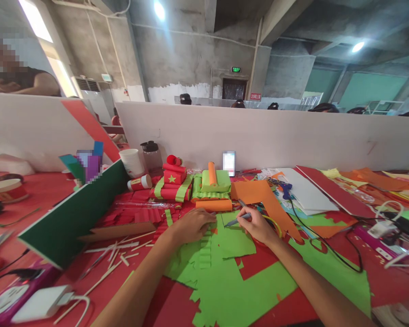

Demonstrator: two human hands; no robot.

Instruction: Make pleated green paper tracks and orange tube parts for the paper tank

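My right hand is closed around a grey pen, its tip touching a light green sheet. A short dark line shows on the sheet near the tip. To the left, my left hand rests palm down with bent fingers at the sheet's left edge; its fingertips are partly hidden. Just beyond it lies an orange paper roll. Behind that sit a green paper tank model with an orange barrel and a red paper model with a yellow star. A larger green sheet spreads beneath.
At left stand a dark green board, paper cups and a power strip. Thin sticks lie nearby. A blue glue gun with a black cable, orange paper and white board lie right. A white partition runs behind.
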